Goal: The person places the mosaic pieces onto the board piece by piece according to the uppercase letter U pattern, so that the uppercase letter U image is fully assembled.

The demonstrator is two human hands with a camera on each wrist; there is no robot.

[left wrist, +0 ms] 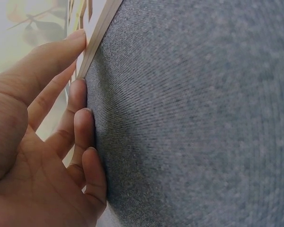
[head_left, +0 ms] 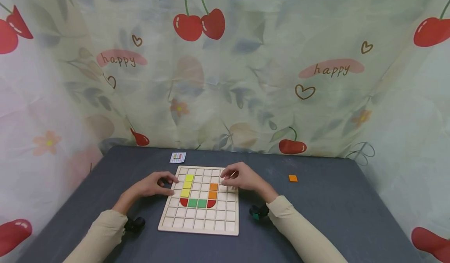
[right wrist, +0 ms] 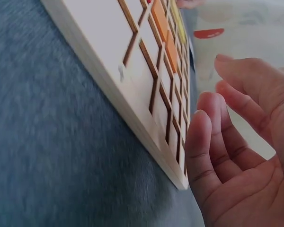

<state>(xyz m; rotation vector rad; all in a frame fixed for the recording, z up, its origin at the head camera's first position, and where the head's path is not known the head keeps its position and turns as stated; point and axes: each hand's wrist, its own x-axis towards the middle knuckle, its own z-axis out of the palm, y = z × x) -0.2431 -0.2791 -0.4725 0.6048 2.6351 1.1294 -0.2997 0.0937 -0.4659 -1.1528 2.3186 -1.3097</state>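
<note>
A wooden grid board (head_left: 199, 231) lies on the dark table. Three yellow tiles (head_left: 188, 185) stand in a column on it, with two orange tiles (head_left: 213, 191) in another column to the right. Below them, two green tiles (head_left: 197, 203) sit between two rounded red tiles (head_left: 211, 204). My left hand (head_left: 155, 184) touches the board's left edge with its thumb, the fingers loosely bent. Over the upper right of the board hovers my right hand (head_left: 242, 176). In the right wrist view, nothing shows between the thumb and fingers of that hand (right wrist: 241, 156).
One loose orange tile (head_left: 293, 178) lies on the table (head_left: 316, 220) to the right. A small pattern card (head_left: 177, 157) rests behind the board. Printed curtains (head_left: 232, 79) enclose the table at the back and sides.
</note>
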